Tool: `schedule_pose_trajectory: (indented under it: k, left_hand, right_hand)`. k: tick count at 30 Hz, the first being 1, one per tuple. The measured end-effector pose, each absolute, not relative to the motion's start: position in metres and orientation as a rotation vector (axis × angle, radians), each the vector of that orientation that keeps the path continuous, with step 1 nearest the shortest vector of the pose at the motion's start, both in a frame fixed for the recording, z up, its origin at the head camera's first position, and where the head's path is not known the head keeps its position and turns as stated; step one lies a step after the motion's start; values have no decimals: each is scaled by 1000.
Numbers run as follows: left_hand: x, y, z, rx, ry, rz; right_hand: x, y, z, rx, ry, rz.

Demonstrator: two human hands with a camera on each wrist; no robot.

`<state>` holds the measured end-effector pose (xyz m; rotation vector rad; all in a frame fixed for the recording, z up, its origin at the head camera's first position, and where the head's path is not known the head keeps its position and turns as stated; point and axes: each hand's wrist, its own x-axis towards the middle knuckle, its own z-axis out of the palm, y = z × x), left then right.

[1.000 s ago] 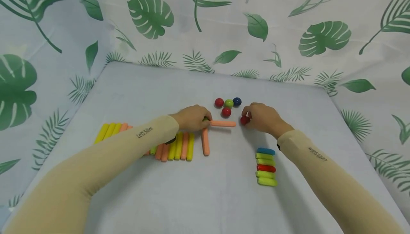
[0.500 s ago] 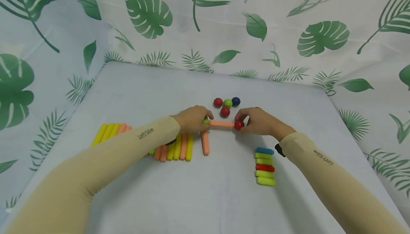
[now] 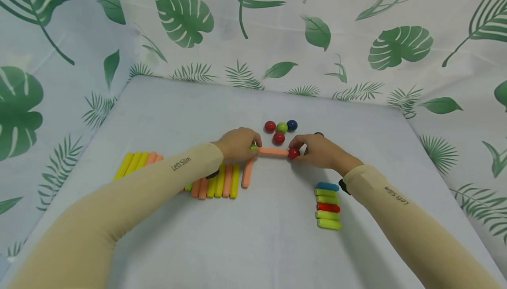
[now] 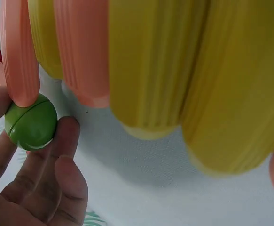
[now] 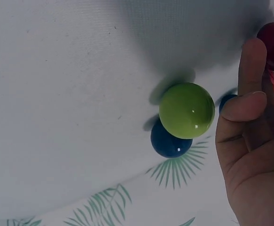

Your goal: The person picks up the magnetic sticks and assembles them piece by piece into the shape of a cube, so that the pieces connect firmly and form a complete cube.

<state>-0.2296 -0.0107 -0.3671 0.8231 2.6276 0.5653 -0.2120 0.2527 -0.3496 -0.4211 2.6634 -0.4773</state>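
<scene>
My left hand (image 3: pixel 239 144) pinches a green ball (image 4: pixel 31 123), which is mostly covered by the fingers in the head view. One orange stick (image 3: pixel 273 152) runs from that ball rightward to a red ball (image 3: pixel 293 153). A second orange stick (image 3: pixel 247 173) meets the green ball and points toward the near side. My right hand (image 3: pixel 322 150) holds the red ball between thumb and fingers at the stick's right end. Whether the stick's tip sits inside the red ball cannot be made out.
Behind the hands lie two red balls (image 3: pixel 279 138), a green ball (image 3: pixel 282 127) and a blue ball (image 3: pixel 292 125). Yellow and orange sticks (image 3: pixel 219 182) lie in a row, partly under the left forearm. Short sticks (image 3: pixel 328 206) lie at right. Another green ball (image 5: pixel 187 110) shows in the right wrist view.
The right hand has brought the red ball leftward to the end of the orange stick. The near orange stick's lower end has swung left toward the row of sticks.
</scene>
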Motion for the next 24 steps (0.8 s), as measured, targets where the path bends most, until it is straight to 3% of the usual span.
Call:
schedule_pose_trajectory:
  k: [17, 21, 24]
  left_hand:
    - [-228, -12, -368, 756, 2662, 531]
    - [-230, -15, -368, 763, 2626, 584]
    - [-234, -19, -368, 768, 2568, 652]
  right_hand:
    - [-210, 250, -347, -397, 2690, -409]
    - [-205, 242, -342, -511, 2804, -281]
    - [-196, 224, -337, -755, 2865, -233]
